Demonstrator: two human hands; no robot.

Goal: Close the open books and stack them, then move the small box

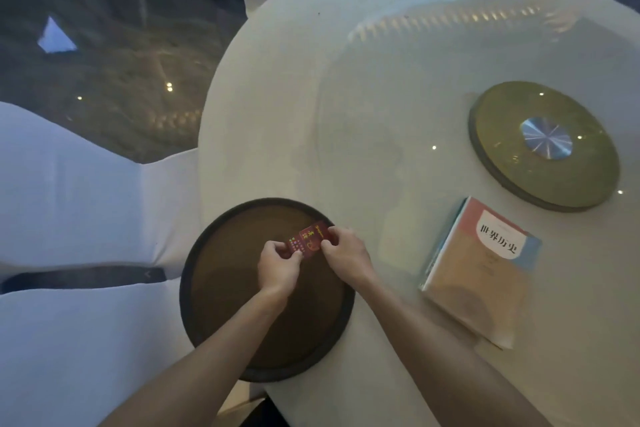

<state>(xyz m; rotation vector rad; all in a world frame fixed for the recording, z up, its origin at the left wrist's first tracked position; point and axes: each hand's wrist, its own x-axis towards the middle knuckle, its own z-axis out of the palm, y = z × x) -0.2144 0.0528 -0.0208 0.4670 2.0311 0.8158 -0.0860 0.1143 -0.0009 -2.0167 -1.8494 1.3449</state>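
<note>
One round white table carries one dark round brown tray, one small red box, one stack of closed books and one olive-green disc with a silver hub. Two bare hands: left, right.

Both hands close together, left and right, fingers pinched; forearms bare, extended.

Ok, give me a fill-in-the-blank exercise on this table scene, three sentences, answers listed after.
1. Both hands, left hand and right hand, hold the small ____ box.
2. The box is held over the round dark ____ at the table's near edge.
3. The stacked books lie ____, to the right of the tray.

Missing words: red; tray; closed
</note>
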